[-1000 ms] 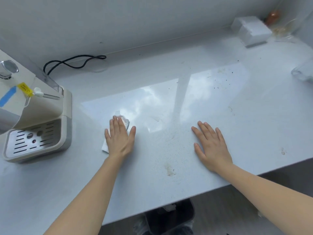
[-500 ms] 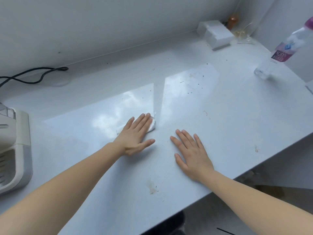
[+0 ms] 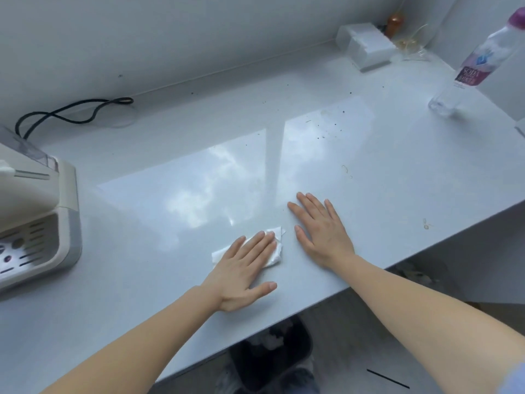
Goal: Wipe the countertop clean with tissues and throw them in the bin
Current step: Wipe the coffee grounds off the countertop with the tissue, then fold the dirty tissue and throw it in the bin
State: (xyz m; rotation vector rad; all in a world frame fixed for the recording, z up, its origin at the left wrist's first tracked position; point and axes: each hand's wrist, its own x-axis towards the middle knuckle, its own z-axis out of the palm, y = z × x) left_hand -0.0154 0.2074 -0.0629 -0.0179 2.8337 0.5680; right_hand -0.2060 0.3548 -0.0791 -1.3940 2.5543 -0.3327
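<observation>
Left hand [image 3: 243, 270], fingers extended and held together, pressing flat on a white tissue [image 3: 274, 251] that lies on the pale countertop [image 3: 397, 180] near its front edge; right hand [image 3: 321, 231] resting palm-down just beside it, fingers slightly spread, holding nothing. Dark bin [image 3: 272, 356] on the floor below the counter edge. Coffee machine [image 3: 37, 223] at left, soda water bottle [image 3: 477, 64] at far right, dark specks on the surface beyond the hands.
</observation>
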